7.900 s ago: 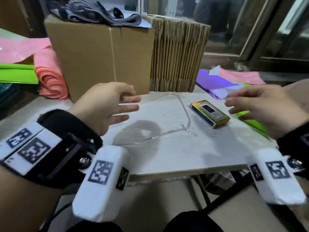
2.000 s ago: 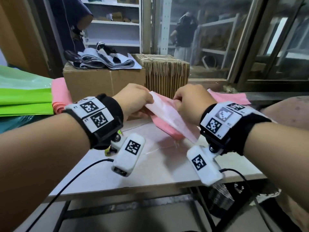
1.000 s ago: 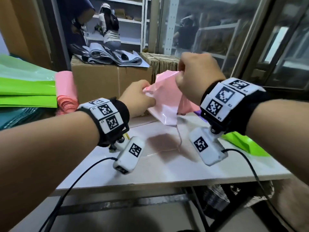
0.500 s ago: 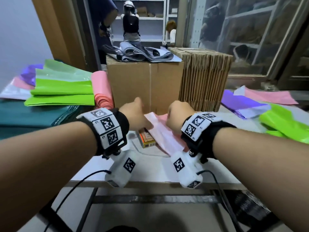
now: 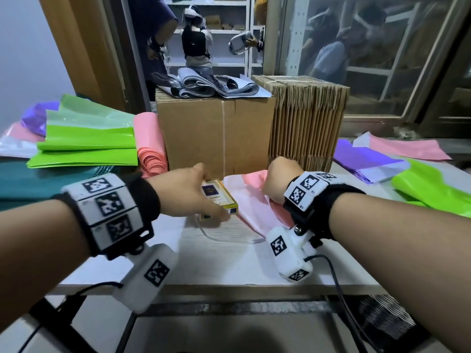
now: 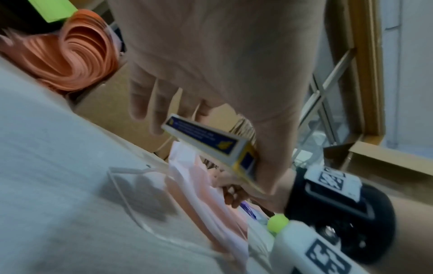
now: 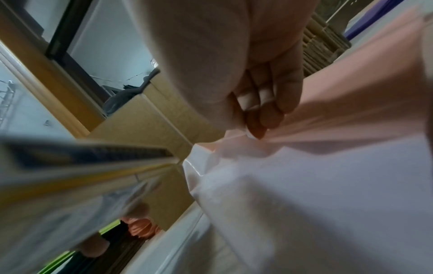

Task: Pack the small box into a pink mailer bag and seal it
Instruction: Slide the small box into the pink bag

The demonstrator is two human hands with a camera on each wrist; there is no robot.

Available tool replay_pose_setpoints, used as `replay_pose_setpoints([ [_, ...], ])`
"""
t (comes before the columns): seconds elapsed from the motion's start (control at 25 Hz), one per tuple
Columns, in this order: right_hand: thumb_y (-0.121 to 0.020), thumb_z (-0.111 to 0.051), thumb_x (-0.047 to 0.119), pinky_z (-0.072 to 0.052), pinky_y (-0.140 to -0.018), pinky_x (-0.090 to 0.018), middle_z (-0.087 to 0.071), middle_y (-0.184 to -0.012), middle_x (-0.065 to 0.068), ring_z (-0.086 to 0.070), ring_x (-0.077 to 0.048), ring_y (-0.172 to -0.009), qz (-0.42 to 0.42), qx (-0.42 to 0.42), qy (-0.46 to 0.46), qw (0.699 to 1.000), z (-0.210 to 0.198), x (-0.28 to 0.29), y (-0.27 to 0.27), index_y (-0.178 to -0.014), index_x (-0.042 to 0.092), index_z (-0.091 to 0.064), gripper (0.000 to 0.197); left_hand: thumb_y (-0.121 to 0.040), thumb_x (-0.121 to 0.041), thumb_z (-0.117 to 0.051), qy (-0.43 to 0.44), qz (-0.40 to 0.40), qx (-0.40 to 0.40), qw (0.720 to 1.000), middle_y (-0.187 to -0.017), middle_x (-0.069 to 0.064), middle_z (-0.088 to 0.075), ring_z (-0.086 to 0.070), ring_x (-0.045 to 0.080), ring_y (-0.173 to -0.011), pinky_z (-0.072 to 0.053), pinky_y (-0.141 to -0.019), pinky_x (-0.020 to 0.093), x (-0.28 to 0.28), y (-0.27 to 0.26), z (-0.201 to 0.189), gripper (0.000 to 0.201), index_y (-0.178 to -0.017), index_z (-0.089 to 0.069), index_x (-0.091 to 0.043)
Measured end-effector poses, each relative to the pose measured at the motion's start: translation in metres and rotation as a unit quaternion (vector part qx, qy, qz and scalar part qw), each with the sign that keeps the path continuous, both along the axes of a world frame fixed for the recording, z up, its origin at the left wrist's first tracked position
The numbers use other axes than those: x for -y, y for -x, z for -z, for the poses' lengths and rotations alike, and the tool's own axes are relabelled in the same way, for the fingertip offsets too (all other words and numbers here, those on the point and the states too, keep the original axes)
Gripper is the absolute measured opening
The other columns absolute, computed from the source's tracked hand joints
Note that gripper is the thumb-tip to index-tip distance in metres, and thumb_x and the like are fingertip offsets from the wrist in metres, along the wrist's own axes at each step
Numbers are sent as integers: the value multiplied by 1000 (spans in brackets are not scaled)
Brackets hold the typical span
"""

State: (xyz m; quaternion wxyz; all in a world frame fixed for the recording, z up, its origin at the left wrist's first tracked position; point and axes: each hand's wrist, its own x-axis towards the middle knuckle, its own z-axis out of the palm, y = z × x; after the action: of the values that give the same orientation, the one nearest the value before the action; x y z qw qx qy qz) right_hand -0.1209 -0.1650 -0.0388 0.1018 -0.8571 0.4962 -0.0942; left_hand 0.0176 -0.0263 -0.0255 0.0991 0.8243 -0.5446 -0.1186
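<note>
Your left hand [image 5: 188, 192] grips the small yellow-and-blue carton [image 5: 219, 197] above the white table [image 5: 229, 261]; only the right wrist view reveals your right hand [image 7: 255, 103] pinching the glossy, creased pink mailer bag [image 7: 351, 103] just right of it.

Soft, even indoor light fills the head view, fairly bright on the white table [image 5: 224, 261] and dimmer toward the far shelves. The far right window [image 5: 377, 54] is murky, carrying faint reflections. Shadows are weak: a pale one lies under the left hand [image 5: 186, 192]. Straight lines bow near the edges, and both forearms swell at the near corners from wide-angle stretch. The left wrist view is smeared with motion blur; the small box [image 6: 211, 144] is readable, but its print is not, and 2 grey shadow patches sit on the table. The right wrist view is the softest: the box is a streaked band at left, and the pink mailer bag [image 7: 351, 103] is washed pale, almost white, near the lens.
</note>
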Motion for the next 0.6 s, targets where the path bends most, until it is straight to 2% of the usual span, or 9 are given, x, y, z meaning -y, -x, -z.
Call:
replay_pose_setpoints([
  [0.08,-84,-59,14,-39,-55,-25,-48,-55,-3,-53,-28,-66,-17,-8,1,1000,-2,-4,-4,-55,12,-45,33,-53,-66,-78,21,32,-27,999,-87,-12,-61,-59,6,-76,-48,-65,28,-10,10,-9,79,-109,-43,-23],
  [0.16,-85,-59,11,-37,-56,-24,-45,-54,-3,-52,-27,-67,-37,-23,-1,999,-5,-9,-5,-54,12,-44,34,-55,-66,-77,15,49,-24,998,-82,-12,-59,-56,6,-71,-43,-60,28,-7,23,-8,75,-106,-43,-22],
  [0.24,-84,-59,10,-38,-59,-25,-46,-54,-3,-50,-24,-59,-48,-17,-4,999,-6,-16,-6,-57,11,-47,30,-56,-70,-72,-6,52,8,999,-80,-10,-57,-56,12,-74,-45,-63,33,3,33,0,75,-103,-43,-21],
  [0.36,-84,-62,14,-39,-55,-23,-49,-53,-3,-46,-18,-48,-51,-1,-13,999,-7,-23,-8,-64,11,-55,21,-55,-77,-64,-20,41,64,997,-84,-6,-58,-58,21,-83,-49,-69,34,22,40,14,80,-108,-44,-20],
  [0.48,-85,-61,17,-42,-56,-25,-54,-54,-3,-53,-22,-55,-55,-4,-24,998,-11,-20,-9,-57,12,-52,30,-49,-86,-56,-10,32,86,996,-90,-4,-60,-59,22,-82,-47,-65,31,33,42,22,85,-107,-45,-25],
  [0.6,-85,-57,16,-45,-61,-27,-59,-63,-4,-56,-24,-63,-78,-16,-36,996,-11,-17,-7,-60,14,-54,26,-42,-90,-48,-12,17,103,994,-91,-2,-62,-59,23,-82,-47,-64,32,37,39,25,91,-104,-47,-25],
])
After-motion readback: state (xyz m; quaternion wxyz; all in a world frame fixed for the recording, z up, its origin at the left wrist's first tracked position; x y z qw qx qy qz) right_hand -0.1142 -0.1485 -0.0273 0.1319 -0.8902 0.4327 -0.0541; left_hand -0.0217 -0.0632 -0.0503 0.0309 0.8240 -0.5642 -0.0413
